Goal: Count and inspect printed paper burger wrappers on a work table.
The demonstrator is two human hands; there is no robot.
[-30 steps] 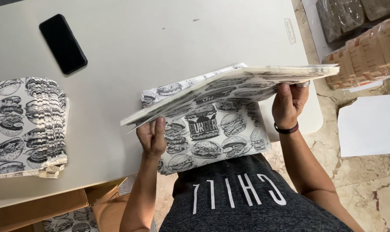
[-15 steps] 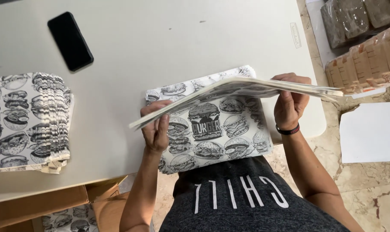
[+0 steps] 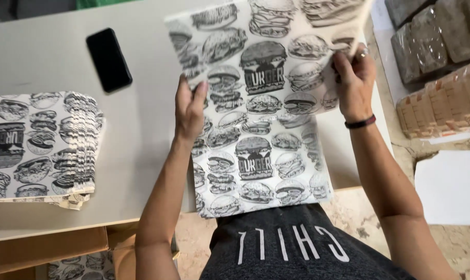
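My left hand (image 3: 190,106) grips the left edge of a white paper sheet (image 3: 266,52) printed with black burger drawings, and my right hand (image 3: 355,83) grips its right edge. The sheet is lifted and tilted up so its printed face shows. Below it a second sheet of the same print (image 3: 261,171) lies flat at the near edge of the pale table (image 3: 53,57), overhanging it slightly. My right wrist wears a dark band.
A stack of the same printed sheets (image 3: 38,142) lies at the table's left. A black phone (image 3: 108,59) rests face down beyond it. Wrapped brown packs (image 3: 437,88) and a white sheet (image 3: 450,186) are on the floor at right. A cardboard box (image 3: 48,251) sits below the table.
The sheet I hold was almost level over the lower sheet; both hands have raised and tipped it up, so its printed face now shows.
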